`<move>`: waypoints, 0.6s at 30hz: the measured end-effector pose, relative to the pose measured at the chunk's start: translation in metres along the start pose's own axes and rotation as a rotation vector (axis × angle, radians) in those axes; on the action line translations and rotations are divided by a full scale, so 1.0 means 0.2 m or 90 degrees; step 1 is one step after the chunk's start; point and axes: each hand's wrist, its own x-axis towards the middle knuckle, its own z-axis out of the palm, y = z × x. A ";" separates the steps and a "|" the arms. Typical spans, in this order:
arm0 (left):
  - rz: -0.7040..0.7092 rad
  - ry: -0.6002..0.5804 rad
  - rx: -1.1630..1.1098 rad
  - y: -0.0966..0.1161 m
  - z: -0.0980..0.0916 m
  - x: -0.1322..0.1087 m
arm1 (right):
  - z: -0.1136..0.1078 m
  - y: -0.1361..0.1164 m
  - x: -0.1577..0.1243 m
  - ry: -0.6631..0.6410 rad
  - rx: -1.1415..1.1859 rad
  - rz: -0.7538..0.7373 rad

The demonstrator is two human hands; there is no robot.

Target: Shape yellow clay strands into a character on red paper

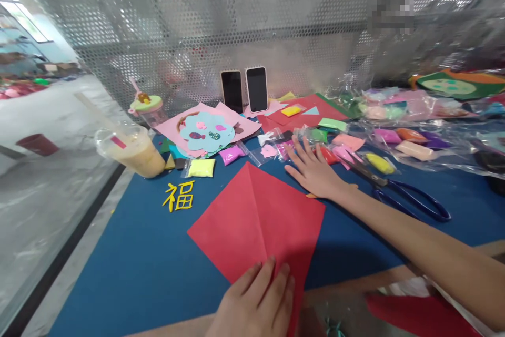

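Note:
A red sheet of paper (232, 211) with a crease down its middle lies on the blue table, one corner pointing away from me. My left hand (256, 300) rests on the paper's near part, fingers stretched out and pressing over the crease. Beyond the paper's right edge, my right hand (311, 171) is spread open above several small clay packets, holding nothing; whether it touches them I cannot tell. A small orange piece (311, 196) shows under its wrist. Blue-handled scissors (381, 182) lie right of that hand. Left of the paper is a yellow Chinese character (179, 196) formed from thin strips.
A plastic drink cup (134, 150) with a straw stands at the table's left edge. Two phones (257, 90) lean against the perforated metal panel (197, 16). Pink and blue paper cutouts (209, 132), a yellow clay packet (201, 167) and other bagged clay (416, 150) lie along the back.

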 end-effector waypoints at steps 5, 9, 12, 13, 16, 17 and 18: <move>-0.015 0.009 -0.001 0.01 0.01 -0.01 | -0.01 -0.03 -0.09 0.036 0.003 0.001; -0.031 0.045 -0.010 0.01 0.03 -0.02 | -0.06 -0.10 -0.33 0.055 -0.018 -0.069; -0.040 0.047 -0.015 0.01 0.03 -0.01 | -0.08 -0.14 -0.41 0.056 -0.027 -0.109; -0.042 0.045 -0.014 0.01 0.03 -0.01 | -0.08 -0.13 -0.40 0.055 -0.025 -0.109; -0.045 0.024 -0.008 0.02 0.02 0.01 | -0.06 -0.10 -0.29 0.053 -0.002 -0.094; -0.045 0.022 -0.005 0.03 0.01 0.01 | -0.05 -0.09 -0.24 0.056 0.018 -0.081; -0.043 0.020 -0.002 0.03 0.01 0.01 | -0.04 -0.07 -0.19 0.056 0.047 -0.059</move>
